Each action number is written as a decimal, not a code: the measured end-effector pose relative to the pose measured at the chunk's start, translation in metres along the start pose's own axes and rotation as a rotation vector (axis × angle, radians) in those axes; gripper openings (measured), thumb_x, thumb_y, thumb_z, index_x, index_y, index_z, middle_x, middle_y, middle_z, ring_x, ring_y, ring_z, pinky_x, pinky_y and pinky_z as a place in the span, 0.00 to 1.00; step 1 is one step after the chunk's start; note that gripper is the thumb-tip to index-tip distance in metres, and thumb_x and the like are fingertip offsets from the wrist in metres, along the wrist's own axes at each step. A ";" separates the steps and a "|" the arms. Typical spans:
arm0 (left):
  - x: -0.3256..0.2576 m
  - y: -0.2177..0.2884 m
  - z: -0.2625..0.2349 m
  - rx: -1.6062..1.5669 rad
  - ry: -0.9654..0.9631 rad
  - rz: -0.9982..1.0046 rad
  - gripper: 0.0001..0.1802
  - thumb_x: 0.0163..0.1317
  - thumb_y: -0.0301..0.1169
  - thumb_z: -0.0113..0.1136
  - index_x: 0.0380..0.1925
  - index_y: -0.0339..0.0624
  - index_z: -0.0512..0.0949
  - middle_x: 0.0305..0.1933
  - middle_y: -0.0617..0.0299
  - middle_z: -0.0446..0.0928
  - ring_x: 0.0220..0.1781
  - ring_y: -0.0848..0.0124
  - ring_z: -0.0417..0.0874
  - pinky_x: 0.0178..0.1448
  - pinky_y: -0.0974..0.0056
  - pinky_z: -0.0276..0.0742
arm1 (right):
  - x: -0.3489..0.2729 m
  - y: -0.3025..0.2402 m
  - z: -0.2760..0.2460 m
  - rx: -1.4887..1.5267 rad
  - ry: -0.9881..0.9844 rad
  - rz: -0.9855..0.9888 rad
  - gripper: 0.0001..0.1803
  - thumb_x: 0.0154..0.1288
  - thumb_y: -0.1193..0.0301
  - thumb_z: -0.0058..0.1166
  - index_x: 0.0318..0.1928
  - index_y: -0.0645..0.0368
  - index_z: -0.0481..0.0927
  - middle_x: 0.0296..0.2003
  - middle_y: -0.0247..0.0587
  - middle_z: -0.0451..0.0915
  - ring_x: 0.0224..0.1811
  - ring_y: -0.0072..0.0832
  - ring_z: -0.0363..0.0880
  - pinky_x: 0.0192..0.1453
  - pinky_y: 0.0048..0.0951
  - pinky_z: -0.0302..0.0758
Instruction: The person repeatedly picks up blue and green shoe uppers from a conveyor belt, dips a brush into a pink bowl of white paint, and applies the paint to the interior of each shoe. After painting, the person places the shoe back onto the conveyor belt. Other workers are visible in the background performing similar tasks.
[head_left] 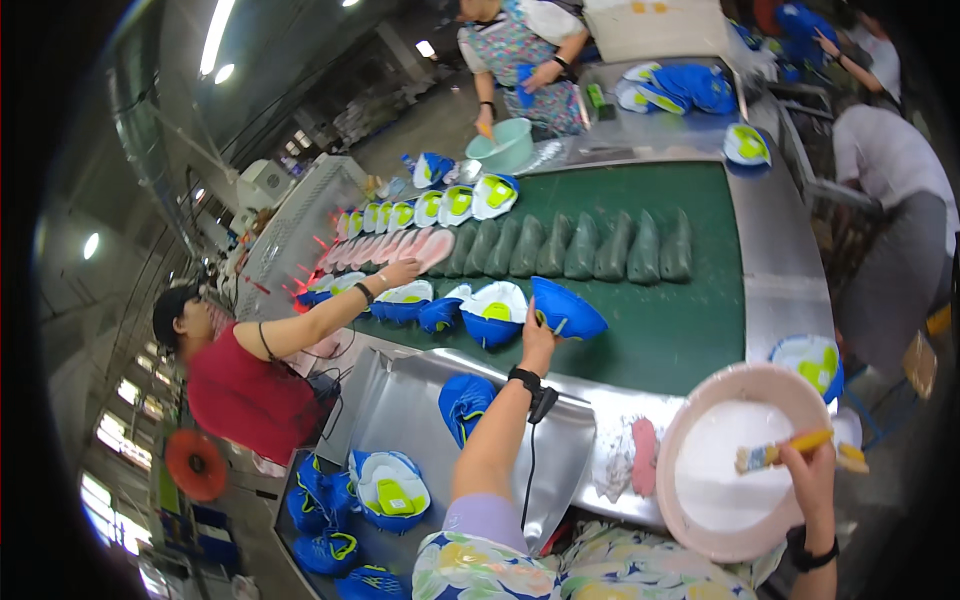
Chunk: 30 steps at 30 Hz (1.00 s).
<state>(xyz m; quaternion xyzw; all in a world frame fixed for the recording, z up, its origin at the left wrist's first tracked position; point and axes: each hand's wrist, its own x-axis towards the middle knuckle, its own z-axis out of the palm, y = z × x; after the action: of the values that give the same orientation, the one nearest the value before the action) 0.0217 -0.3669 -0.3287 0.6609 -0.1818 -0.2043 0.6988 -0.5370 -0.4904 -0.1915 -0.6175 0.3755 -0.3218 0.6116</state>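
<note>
My left hand (538, 348) grips a blue shoe upper (568, 312) over the near edge of the green conveyor belt (690, 350). My right hand (810, 480) is closed round the yellow handle of a paintbrush (768, 457), its bristles above a pink basin (680, 430) of white liquid. Beside the held upper, several blue-and-white uppers with lime insides, such as this shoe upper (495, 312), line the belt's near side. Dark foot-shaped pieces (585, 245) stand in a row along the middle, followed leftward by pink soles (432, 250).
A co-worker in red (250, 390) reaches over the belt from the left. Another person (530, 60) works across it at a green basin (503, 147). Blue shoes (325, 500) fill a metal tray at lower left. A pinkish pad (643, 455) lies left of my basin.
</note>
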 end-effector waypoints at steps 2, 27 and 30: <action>0.024 -0.015 -0.006 0.027 0.040 -0.005 0.38 0.70 0.20 0.48 0.79 0.54 0.53 0.69 0.50 0.71 0.62 0.53 0.80 0.57 0.50 0.86 | 0.001 0.009 -0.001 -0.024 0.016 0.042 0.09 0.63 0.81 0.60 0.42 0.65 0.75 0.34 0.41 0.80 0.33 0.25 0.83 0.40 0.26 0.82; -0.280 0.059 -0.184 1.433 -0.453 0.060 0.37 0.53 0.21 0.57 0.68 0.45 0.70 0.65 0.48 0.75 0.69 0.50 0.73 0.70 0.60 0.70 | 0.016 0.006 0.074 -0.773 -0.526 -0.201 0.13 0.60 0.71 0.68 0.37 0.68 0.79 0.28 0.58 0.84 0.31 0.52 0.85 0.38 0.42 0.80; -0.277 0.056 -0.184 1.263 -0.331 0.153 0.27 0.56 0.22 0.57 0.59 0.44 0.73 0.58 0.48 0.77 0.60 0.48 0.79 0.63 0.53 0.76 | 0.017 0.008 0.077 -0.655 -0.473 -0.219 0.12 0.60 0.72 0.67 0.38 0.66 0.78 0.30 0.57 0.84 0.34 0.52 0.85 0.41 0.44 0.80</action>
<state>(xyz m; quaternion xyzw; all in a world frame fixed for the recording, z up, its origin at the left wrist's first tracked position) -0.1152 -0.0622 -0.2791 0.8891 -0.4185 -0.1069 0.1516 -0.4627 -0.4646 -0.2035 -0.8726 0.2395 -0.0976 0.4144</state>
